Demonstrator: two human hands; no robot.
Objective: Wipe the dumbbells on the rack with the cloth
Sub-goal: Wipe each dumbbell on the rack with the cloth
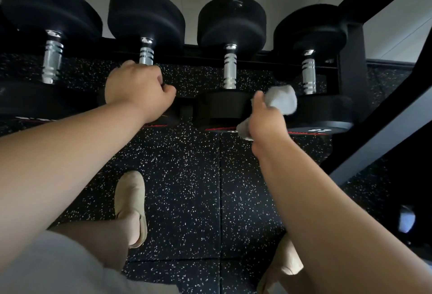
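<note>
Both hands busy: L hand (138, 88) grips 2nd dumbbell (146, 54) handle; R hand (266, 116) clutches cloth (281, 98)

Four black dumbbells are carried side by side on a black rack (353, 43), each with round rubber heads and a ribbed chrome handle running away from the viewer: the first dumbbell (52, 60), second dumbbell (146, 54), third dumbbell (230, 69) and fourth dumbbell (308, 72), counted from the left. Red markings are seen on the near head faces. A crumpled light grey cloth (281, 99) is bunched between the near heads of the third and fourth dumbbells.
</note>
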